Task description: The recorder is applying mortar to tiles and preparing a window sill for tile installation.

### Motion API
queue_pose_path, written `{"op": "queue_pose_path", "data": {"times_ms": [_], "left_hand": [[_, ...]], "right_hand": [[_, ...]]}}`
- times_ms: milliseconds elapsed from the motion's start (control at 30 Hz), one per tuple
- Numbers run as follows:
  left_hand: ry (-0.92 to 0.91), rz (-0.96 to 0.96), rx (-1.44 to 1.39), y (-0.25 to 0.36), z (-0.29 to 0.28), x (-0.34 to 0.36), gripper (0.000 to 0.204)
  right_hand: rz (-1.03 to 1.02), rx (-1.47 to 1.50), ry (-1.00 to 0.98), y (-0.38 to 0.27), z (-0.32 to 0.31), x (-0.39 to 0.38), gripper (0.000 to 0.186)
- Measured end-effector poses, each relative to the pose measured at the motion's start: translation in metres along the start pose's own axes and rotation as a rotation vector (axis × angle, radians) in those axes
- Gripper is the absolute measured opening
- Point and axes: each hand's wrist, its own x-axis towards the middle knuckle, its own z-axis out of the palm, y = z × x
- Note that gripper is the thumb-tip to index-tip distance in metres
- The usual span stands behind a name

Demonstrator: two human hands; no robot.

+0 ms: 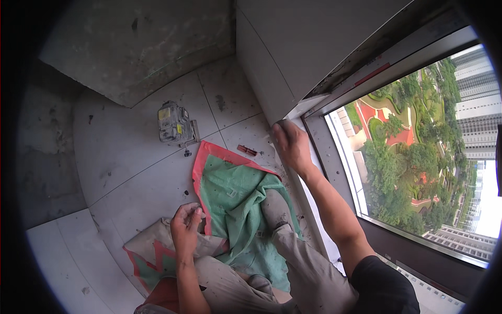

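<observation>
My right hand [292,149] reaches out to the corner where the pale tiled wall [269,68] meets the window ledge. Its fingers are closed round a small dark grey piece [285,124], whose kind I cannot make out, pressed at the tile edge. My left hand [185,225] hovers above the cloth by my knee, its fingers curled in toward the thumb. Whatever it may hold is hidden. Below both hands lies a crumpled green cloth [230,183] with a red border, my shoe [276,208] resting on it.
On the tiled floor [141,180] stands a grey boxy device on a bracket, like a laser level [175,123]. A small reddish-brown object [247,150] lies past the cloth. At right is a window [408,141] over trees and tall buildings; a concrete block [141,52] juts out far left.
</observation>
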Motion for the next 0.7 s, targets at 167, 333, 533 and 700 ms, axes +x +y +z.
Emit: {"op": "queue_pose_path", "data": {"times_ms": [167, 333, 533, 700], "left_hand": [[0.147, 0.042, 0.082, 0.007, 0.005, -0.02, 0.02], [0.02, 0.169, 0.007, 0.09, 0.108, -0.061, 0.026], [-0.053, -0.014, -0.257, 0.081, 0.104, -0.141, 0.018], [0.122, -0.163, -0.327, 0.116, 0.045, -0.316, 0.019]], "right_hand": [[0.111, 0.234, -0.646, -0.038, 0.024, -0.107, 0.032], [0.009, 0.14, -0.855, -0.019, -0.016, -0.183, 0.025], [0.803, -0.209, -0.655, -0.06, -0.138, -0.173, 0.037], [0.929, -0.352, -0.831, -0.206, -0.285, -0.192, 0.038]]}}
